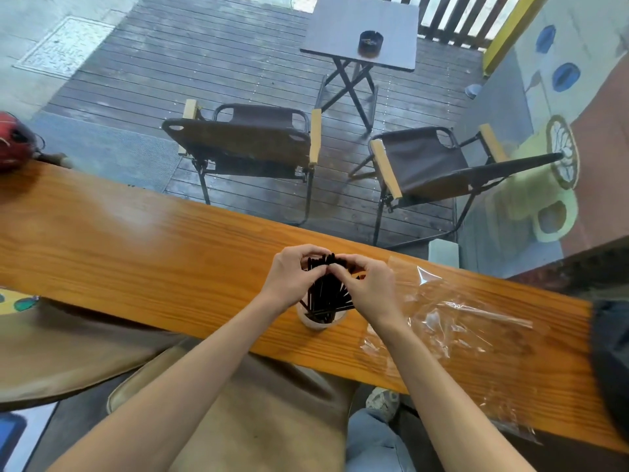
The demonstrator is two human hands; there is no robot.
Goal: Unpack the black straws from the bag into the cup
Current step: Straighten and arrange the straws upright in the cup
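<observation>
The thin, matte black plastic straws (325,294) stand bunched in a small, round, pale cup (318,323) on my long, glossy orange-brown wooden worktop (136,247), their lower ends down inside the cup and their upper ends fanning a little towards the far edge. My left hand (292,274) curls around the left side of the bunch near its top, and my right hand (366,286) curls around the right side, so both hands grip the straws with fingertips meeting over the tips; the cup sits just below and between my wrists. Just beside my right hand lies the crinkled, clear plastic bag (452,321), flattened and glinting, spread along the worktop towards its near edge; I cannot tell whether any straws lie inside it. At the right end of the worktop a dark, blurred object (612,362) comes in from the picture's edge, close to the bag. Far off at the left end rests a rounded red and black thing (12,143), well apart from the cup. Beyond the worktop, on grey slatted decking (170,69), stand two dark fabric folding chairs (252,144) with pale wooden armrests, and behind them a small square grey folding table (360,32) carrying a round black ashtray (371,42). Under the worktop I see my blue-jeaned knee (371,444) and a brown cushioned seat (255,420).
</observation>
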